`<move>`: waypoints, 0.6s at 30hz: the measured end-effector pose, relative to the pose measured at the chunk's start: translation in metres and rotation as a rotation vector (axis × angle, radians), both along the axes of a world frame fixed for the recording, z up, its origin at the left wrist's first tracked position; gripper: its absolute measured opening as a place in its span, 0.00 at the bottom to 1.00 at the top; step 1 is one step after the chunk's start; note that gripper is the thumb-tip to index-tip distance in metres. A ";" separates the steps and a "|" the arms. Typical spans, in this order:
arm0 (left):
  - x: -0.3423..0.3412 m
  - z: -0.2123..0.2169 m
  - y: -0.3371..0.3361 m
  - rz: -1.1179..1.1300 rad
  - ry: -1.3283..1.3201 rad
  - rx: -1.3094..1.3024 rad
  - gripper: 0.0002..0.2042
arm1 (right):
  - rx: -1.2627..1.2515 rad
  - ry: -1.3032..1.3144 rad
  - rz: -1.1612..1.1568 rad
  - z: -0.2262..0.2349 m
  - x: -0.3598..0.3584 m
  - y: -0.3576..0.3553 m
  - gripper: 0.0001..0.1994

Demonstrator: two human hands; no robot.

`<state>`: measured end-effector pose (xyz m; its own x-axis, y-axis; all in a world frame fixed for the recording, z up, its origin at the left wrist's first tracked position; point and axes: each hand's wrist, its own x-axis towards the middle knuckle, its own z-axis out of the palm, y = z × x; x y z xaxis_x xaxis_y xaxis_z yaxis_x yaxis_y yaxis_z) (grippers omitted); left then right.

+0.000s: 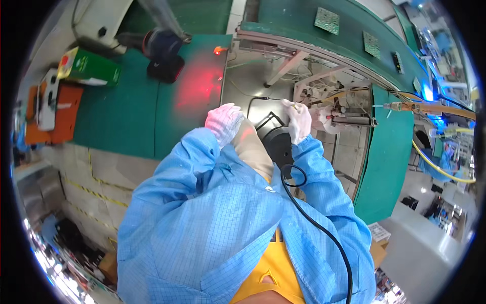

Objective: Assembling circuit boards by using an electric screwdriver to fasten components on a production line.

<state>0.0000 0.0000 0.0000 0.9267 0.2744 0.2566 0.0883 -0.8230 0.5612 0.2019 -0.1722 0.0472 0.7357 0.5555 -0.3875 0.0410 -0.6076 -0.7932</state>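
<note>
My left hand (224, 121), in a pale glove lit partly red, lies over my leg beside the edge of the green-topped table (121, 121). Its fingers are stretched out and hold nothing visible. Farther right, my right hand (299, 121) wears a white glove, with the fingers curled in and thumb and fingertips together. What they hold, if anything, is too small to tell. A thin black cable (251, 104) runs close to those fingertips, beyond my knee. On the table, a dark handheld scanner (164, 55) throws a red glow on the mat.
A green box (91, 66) and an orange bin (66, 109) stand at the left. Green circuit boards (327, 21) lie on the far conveyor. A second green bench (387, 167) is at right, near a yellowish tube with a needle tip (400, 106). A black cord (324, 228) crosses my coat.
</note>
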 end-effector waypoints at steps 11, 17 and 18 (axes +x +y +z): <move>0.028 0.008 0.051 0.217 0.053 0.245 0.21 | -0.744 -0.593 0.022 -0.118 0.153 -0.087 0.17; 0.034 0.003 0.055 0.188 0.182 0.322 0.25 | -0.818 -0.309 -0.125 -0.143 0.249 -0.104 0.16; 0.036 0.003 0.053 0.174 0.184 0.315 0.25 | -0.879 -0.438 0.006 -0.147 0.271 -0.113 0.15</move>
<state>0.0355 0.0531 0.0026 0.9115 0.3659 0.1877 0.3171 -0.9159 0.2460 0.4729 -0.2857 -0.1000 0.9111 0.2039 -0.3583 0.2288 -0.9731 0.0281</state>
